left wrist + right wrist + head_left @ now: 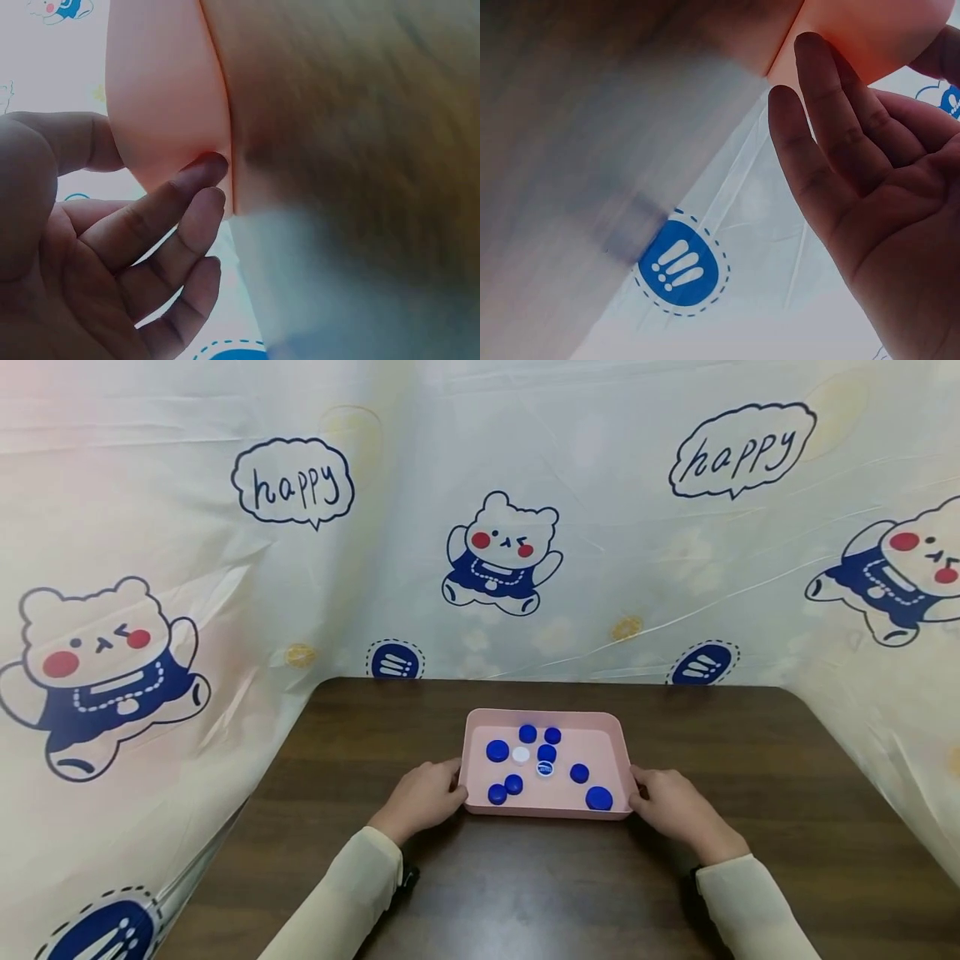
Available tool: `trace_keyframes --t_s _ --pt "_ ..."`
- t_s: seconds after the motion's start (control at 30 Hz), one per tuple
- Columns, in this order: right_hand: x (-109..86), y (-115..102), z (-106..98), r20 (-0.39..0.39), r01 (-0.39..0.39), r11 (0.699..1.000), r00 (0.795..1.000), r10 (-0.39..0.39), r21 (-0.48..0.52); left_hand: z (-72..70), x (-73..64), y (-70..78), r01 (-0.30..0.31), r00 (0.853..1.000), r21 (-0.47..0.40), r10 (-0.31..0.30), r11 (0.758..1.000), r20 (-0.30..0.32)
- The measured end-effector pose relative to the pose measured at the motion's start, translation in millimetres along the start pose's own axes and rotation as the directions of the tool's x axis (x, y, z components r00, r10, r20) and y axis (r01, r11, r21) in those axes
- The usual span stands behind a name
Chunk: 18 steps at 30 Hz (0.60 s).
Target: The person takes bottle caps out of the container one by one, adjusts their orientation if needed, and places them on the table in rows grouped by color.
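A shallow pink tray (555, 812) with rounded corners sits on the brown table. My left hand (424, 798) holds its left end, and in the left wrist view the thumb lies at the rim while a fingertip (206, 166) touches the outer wall. At the opposite end my right hand (678, 810) grips the tray, with fingers (821, 67) against the pink wall in the right wrist view. Scattered inside are several round blue caps (497, 751) of differing sizes, one white disc (521, 755) and one blue-and-white printed cap (545, 769).
The dark wooden table (480, 893) extends in front of the tray and to both sides. Behind it hangs a pale curtain (600, 527) printed with bears and "happy" bubbles, which also lines the left and right sides.
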State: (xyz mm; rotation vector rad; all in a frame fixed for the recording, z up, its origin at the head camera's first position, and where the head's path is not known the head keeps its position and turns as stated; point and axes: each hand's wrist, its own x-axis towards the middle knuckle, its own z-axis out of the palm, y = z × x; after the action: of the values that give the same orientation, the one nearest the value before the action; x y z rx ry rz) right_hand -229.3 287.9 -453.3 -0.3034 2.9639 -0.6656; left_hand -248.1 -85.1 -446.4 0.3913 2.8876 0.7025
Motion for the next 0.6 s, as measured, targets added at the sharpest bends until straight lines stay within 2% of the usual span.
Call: trace_keyframes --t_s 0.23,0.47,0.6 --pt "-0.7 -3.4 -3.9 0.023 -0.011 1.0 1.0 0.011 0.002 0.2 0.6 1.5 -0.012 1.0 0.012 0.012 1.0 -0.003" --pt "-2.1 -6.9 -7.1 0.031 -0.018 1.0 0.999 0.018 -0.004 -2.2 6.3 1.1 -0.087 0.996 0.083 0.089 0.993 -0.022" --pt "-2.4 -6.3 -4.5 0.04 -0.022 1.0 0.999 0.022 0.002 -3.7 10.6 -0.5 -0.048 0.999 0.063 0.047 0.997 0.015"
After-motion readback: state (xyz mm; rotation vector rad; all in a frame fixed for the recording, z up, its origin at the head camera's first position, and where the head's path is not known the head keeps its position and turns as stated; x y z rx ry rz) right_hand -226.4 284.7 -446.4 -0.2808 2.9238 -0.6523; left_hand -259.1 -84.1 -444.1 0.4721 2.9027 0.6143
